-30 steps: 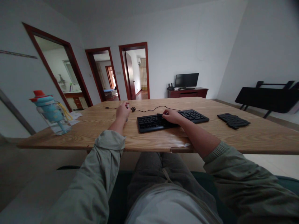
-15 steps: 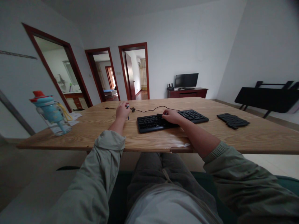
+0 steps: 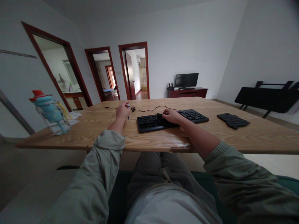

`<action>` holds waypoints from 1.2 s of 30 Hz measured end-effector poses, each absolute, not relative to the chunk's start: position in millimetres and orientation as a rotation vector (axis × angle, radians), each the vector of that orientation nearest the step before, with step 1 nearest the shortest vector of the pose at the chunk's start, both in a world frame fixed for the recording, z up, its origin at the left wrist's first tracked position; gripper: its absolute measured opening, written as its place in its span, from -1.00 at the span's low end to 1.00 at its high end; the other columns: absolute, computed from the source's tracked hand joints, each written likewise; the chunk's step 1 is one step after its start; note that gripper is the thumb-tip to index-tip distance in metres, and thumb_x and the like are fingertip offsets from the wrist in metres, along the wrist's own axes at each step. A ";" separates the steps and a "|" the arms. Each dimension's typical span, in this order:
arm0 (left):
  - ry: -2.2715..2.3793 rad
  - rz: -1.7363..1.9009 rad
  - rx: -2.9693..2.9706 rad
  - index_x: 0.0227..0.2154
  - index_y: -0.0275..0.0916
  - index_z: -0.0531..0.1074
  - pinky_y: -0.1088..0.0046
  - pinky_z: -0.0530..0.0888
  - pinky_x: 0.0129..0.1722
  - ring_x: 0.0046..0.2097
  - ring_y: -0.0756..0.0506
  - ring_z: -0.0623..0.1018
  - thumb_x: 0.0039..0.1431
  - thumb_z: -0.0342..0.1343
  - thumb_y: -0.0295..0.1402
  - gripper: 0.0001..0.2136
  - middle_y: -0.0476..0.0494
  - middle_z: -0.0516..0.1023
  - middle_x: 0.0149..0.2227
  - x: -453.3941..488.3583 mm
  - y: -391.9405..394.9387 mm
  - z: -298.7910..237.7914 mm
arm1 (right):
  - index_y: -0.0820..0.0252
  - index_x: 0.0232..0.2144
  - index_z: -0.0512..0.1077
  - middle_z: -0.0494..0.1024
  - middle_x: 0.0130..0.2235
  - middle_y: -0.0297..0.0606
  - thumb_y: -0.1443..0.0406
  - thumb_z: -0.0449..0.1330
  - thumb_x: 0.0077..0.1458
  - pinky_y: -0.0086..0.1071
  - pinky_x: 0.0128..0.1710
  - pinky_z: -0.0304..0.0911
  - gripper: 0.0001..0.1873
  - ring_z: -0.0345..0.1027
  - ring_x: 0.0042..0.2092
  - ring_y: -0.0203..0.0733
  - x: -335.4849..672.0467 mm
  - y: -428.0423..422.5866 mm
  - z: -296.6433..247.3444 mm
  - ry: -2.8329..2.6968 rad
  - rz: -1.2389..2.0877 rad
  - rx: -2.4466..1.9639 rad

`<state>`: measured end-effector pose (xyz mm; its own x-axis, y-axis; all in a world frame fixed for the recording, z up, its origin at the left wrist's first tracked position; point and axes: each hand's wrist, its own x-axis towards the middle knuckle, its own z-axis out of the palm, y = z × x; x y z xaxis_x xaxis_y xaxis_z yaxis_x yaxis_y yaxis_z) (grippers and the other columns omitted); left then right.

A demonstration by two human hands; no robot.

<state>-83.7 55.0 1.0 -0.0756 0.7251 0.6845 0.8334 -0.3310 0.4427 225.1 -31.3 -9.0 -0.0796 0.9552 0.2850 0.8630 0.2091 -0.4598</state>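
Observation:
A black keyboard (image 3: pixel 187 115) lies across the middle of a wooden table (image 3: pixel 151 137). My right hand (image 3: pixel 171 115) rests on its middle keys, fingers curled down onto them. My left hand (image 3: pixel 123 111) is to the left of the keyboard, closed around a small thin tool (image 3: pixel 128 107) with a blue and white tip that sticks up from my fingers. The keyboard's black cable (image 3: pixel 149 109) runs along the table just behind my left hand, with a small knot near the tool.
A pile of loose black keycaps (image 3: pixel 233 120) sits at the table's right. A blue water bottle with a red cap (image 3: pixel 51 112) stands at the left edge, papers behind it. Doorways, a TV on a cabinet (image 3: pixel 187 80) and a black folded table (image 3: pixel 268 98) are beyond.
My left hand has lifted the small tool slightly, so its blue tip now shows above my fingers. My right hand stays on the keyboard.

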 end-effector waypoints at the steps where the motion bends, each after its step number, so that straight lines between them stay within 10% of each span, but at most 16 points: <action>1: -1.749 -1.378 -2.038 -0.05 -0.15 0.44 0.45 0.37 -0.29 -0.21 -0.11 0.54 0.07 0.09 -0.45 -0.66 -0.10 0.59 -0.21 -83.3 54.0 1.5 | 0.22 -0.26 0.46 0.59 -0.30 -0.18 0.22 0.15 0.14 -0.42 -0.34 0.17 -0.80 0.41 -0.30 -0.20 225.0 -31.3 -9.0 -1.967 0.231 -1.680; 36: -1.634 -1.448 -1.931 -0.11 -0.22 0.55 0.40 0.40 -0.08 -0.09 -0.16 0.54 0.22 0.01 -0.35 -0.73 -0.18 0.61 -0.12 -83.0 46.8 7.5 | 0.22 -0.26 0.48 0.59 -0.31 -0.19 0.22 0.15 0.13 -0.43 -0.34 0.18 -0.80 0.41 -0.31 -0.20 225.8 -31.0 -10.1 -1.965 0.228 -1.678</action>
